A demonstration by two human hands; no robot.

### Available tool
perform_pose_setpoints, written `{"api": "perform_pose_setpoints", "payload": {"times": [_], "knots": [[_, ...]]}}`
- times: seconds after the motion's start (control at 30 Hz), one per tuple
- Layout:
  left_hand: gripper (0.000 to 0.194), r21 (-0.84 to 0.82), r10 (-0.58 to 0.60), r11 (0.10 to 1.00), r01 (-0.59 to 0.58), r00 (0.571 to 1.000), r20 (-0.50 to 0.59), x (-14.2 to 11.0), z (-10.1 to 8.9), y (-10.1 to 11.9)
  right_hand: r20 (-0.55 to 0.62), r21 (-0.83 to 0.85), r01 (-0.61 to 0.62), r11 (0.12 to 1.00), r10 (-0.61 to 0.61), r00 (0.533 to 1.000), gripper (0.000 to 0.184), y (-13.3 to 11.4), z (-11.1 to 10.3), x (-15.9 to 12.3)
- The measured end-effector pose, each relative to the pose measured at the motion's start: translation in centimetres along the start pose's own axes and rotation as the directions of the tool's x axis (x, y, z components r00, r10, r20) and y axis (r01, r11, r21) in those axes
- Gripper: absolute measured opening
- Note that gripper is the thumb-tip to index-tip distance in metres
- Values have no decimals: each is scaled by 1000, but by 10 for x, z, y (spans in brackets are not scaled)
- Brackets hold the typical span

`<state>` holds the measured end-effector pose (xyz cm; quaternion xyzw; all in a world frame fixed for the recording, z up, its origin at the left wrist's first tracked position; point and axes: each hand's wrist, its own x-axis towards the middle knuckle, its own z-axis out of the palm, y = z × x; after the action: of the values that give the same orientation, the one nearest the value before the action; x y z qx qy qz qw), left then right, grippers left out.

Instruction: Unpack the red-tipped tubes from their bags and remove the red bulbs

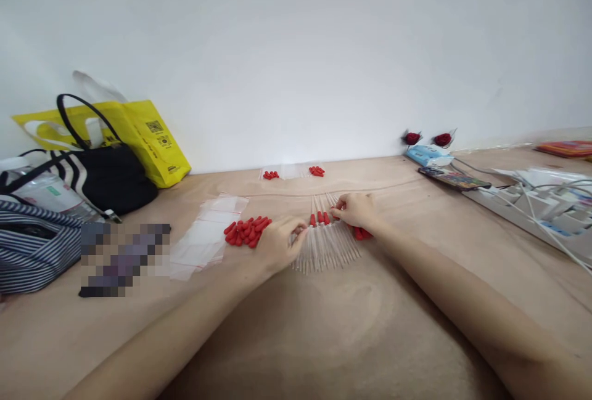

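A fan of thin clear dropper tubes (324, 249) lies on the table between my hands. Red rubber bulbs (319, 218) sit at the far ends of a few tubes, and more tubes extend beyond them. My left hand (280, 244) is at the fan's left side, thumb and fingers curled together; what they hold is too small to tell. At the far right of the row, my right hand (357, 210) pinches with its fingertips beside the bulbs. Its grip is hard to make out. Beneath the right wrist are more red bulbs (362, 233). A loose pile of red bulbs (245, 232) touches my left hand's far side.
Clear zip bags (198, 236) lie left of the pile. Two small groups of red bulbs (271, 175) rest on bags near the wall. Bags, including a yellow one (157, 141), stand at left. A phone (453, 178) and a white power strip with cables (541, 209) are right.
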<state>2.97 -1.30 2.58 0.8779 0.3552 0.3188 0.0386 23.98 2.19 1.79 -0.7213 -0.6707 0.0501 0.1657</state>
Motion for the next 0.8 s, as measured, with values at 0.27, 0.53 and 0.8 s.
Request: {"api": "perform_pose_setpoints", "payload": {"times": [0.27,0.53,0.8], "knots": [[8,-11,87,996,-89,990,-114,-35,0,-22,-21,-171,-66,983,63,998,17,-24,5,2],[10,7,101,995,-101,991,-82,-35,3,-22,-94,-240,-39,970,16,995,17,-33,11,-1],[14,106,109,990,-95,984,-142,-37,1,-23,-332,-226,165,960,-236,913,22,-15,6,-22]]}}
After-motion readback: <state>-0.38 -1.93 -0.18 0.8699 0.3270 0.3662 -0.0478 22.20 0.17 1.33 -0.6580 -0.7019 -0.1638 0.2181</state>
